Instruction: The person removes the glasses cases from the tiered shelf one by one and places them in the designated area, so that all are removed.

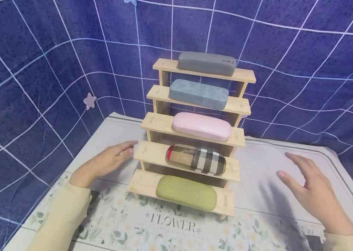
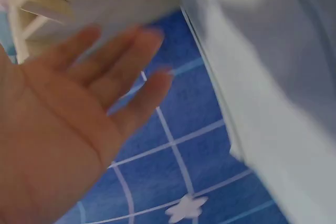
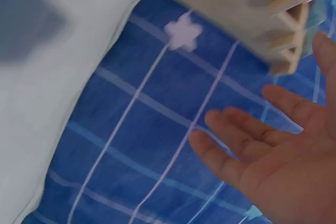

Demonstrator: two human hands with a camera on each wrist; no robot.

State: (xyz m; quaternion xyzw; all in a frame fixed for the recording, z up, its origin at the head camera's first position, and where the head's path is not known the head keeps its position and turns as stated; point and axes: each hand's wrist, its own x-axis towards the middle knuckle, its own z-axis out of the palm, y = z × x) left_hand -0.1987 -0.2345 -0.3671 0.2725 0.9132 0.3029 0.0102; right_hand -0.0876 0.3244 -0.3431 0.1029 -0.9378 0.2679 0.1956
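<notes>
A stepped wooden rack (image 1: 151, 122) stands on the table with a glasses case on each of its several steps: grey (image 1: 206, 63) on top, then blue-grey (image 1: 198, 93), pink (image 1: 201, 126), plaid (image 1: 196, 159) and green (image 1: 186, 192) at the bottom. My left hand (image 1: 107, 161) hovers open just left of the rack, fingertips near the plaid case's step, holding nothing. My right hand (image 1: 311, 190) is open to the right of the rack, well apart from it, palm facing the rack. The left wrist view shows an empty open left palm (image 2: 68, 129); the right wrist view shows the empty open right palm (image 3: 273, 166).
A pale table mat (image 1: 273, 209) with a flower print and the word FLOWER covers the table under the rack. A dark blue grid-patterned cloth (image 1: 32, 80) with star shapes hangs behind and to both sides.
</notes>
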